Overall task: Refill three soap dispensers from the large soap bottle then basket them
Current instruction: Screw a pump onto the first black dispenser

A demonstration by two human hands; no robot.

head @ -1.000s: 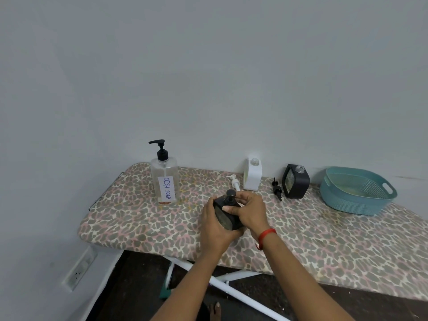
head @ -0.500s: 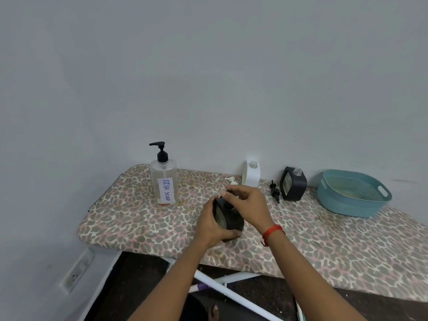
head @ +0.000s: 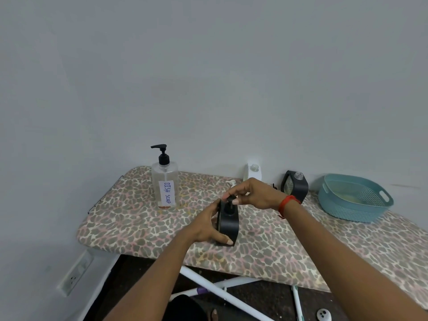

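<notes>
So it's a plain grey wall (head: 208,77) filling most of the room behind both hands, with a wall outlet (head: 75,273) low down, off to the left of the left arm. The work surface is an ironing board (head: 129,218) with a leopard-print cover. It sits right up against that wall, and you can see its white legs (head: 222,295) crossing over a dark floor under the forearms.

Counting stuff:

- One teal basket (head: 347,209), well out past the right hand on the board. Can't tell if anything's in it.
- One large soap bottle (head: 165,181), clear with a black pump and a "DISH SOAP" label, standing upright beyond the left hand and a bit to its left.
- Three dispensers, two black and one white.
- One loose white pump (head: 231,182), lying just behind the right hand's fingers.

The nearest black dispenser (head: 229,224) stands on the board between the hands. The left hand (head: 208,228) is wrapped around its side. The right hand (head: 254,195) is pinching the little black pump top (head: 229,200) sticking out of it.

The second black dispenser (head: 297,185) is just past the right wrist, by the wall, with its neck open. The white dispenser (head: 254,173) is directly behind the right hand, also uncapped.

There's a red band (head: 288,201) on the right wrist.
</notes>
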